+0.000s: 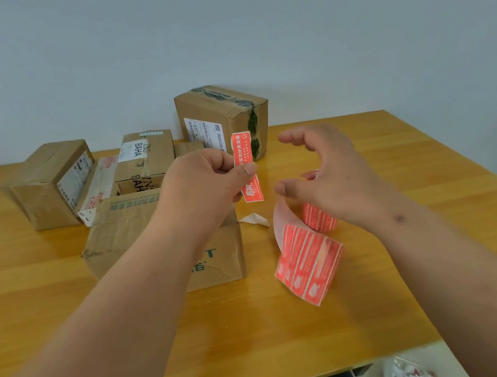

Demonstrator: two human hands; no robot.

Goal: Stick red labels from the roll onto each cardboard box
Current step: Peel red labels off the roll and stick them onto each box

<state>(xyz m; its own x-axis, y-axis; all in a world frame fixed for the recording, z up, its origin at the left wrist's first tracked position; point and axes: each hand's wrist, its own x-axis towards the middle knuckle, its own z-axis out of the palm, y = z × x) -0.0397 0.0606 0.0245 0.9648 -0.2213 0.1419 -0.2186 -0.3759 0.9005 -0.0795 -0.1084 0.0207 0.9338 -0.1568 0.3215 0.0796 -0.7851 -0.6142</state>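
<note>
- The red label (246,166) is hanging upright in the air above the counter (33,323), pinched between thumb and fingers of the left hand (206,182).
- The right hand (330,171) is hovering just beside the label with fingers spread and loosely curved — it is holding nothing.
- The label roll (319,216) is standing on the counter under the right hand; its loose strip (308,260) of red labels is trailing toward the near edge, curling off the surface.
- The nearest cardboard box (135,227) is sitting below the left forearm, with a scrap of backing paper (254,219) lying just beside it.
- Three more boxes are standing farther back — the left box (49,185), the middle box (149,155) and the tall box (225,116) against the wall (213,23).
</note>
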